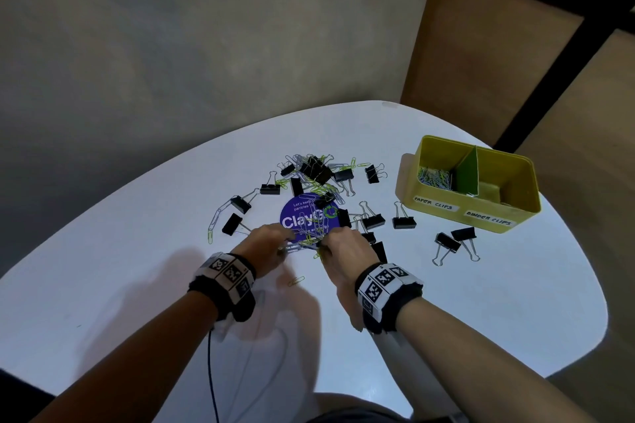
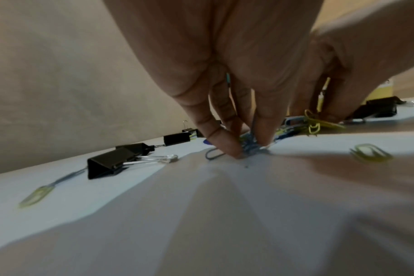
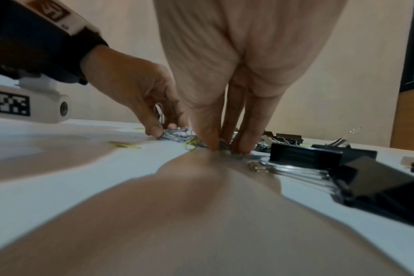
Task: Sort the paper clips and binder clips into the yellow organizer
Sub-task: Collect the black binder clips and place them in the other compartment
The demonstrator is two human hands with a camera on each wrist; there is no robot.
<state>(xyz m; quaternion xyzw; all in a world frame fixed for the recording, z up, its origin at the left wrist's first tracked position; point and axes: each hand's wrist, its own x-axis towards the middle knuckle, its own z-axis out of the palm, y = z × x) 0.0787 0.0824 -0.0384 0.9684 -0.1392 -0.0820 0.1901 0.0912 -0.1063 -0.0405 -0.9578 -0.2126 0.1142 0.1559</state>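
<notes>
Yellow organizer (image 1: 439,206), right of frame, 2 compartments w/ green divider: left one, labelled PAPER CLIPS, holds paper clips (image 1: 434,177); right one, BINDER CLIPS, contents unclear. Left hand (image 1: 266,245) & right hand (image 1: 345,251), centre frame, both pinch a paper clip tangle (image 1: 305,242) on white table (image 1: 481,302). Binder clips (image 1: 314,168) scattered mid-frame round blue sticker (image 1: 302,216). Beige wall behind.

A white rounded surface (image 1: 446,302) stands before a grey wall (image 1: 206,27); a round blue "ClayGo" sticker (image 1: 295,213) lies on it; brown wooden panels (image 1: 481,45) behind.
</notes>
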